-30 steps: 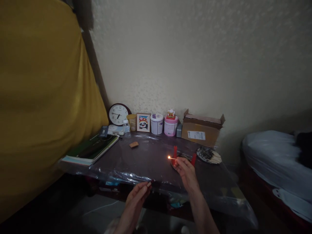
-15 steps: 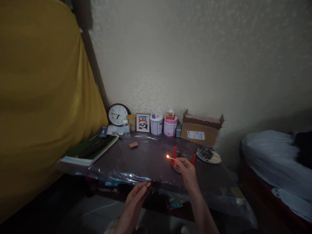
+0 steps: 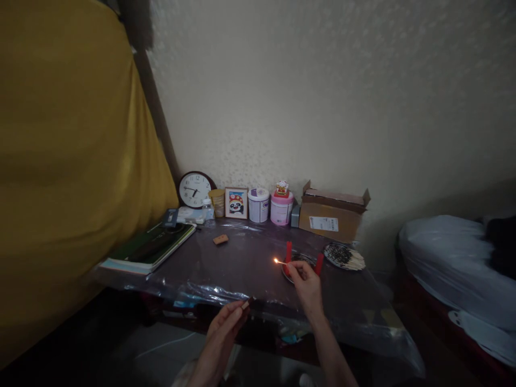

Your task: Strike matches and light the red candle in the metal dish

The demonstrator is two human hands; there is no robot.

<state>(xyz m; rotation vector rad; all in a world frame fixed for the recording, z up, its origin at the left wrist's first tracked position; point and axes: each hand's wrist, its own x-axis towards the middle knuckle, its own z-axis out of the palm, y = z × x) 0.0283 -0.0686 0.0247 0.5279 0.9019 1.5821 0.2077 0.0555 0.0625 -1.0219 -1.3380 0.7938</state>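
My right hand [image 3: 306,280] pinches a burning match [image 3: 281,262], its flame pointing left, just in front of a small dark dish [image 3: 298,260]. Two red candles stand at the dish: one on its left [image 3: 288,251], one on its right [image 3: 319,263]. My left hand [image 3: 226,324] is closed on a small matchbox [image 3: 249,304] at the table's near edge. The table [image 3: 242,263] is dark and covered with clear plastic.
A plate of used matches [image 3: 344,256] lies right of the dish. Along the wall stand a clock [image 3: 194,189], a framed panda picture [image 3: 236,202], tins [image 3: 258,204] and a cardboard box [image 3: 332,213]. Books [image 3: 151,248] lie at left, a yellow curtain [image 3: 64,161] beside them, a bed [image 3: 459,269] at right.
My right hand has shifted slightly left and away with the lit match, closer to the left candle. My left hand has stayed put.
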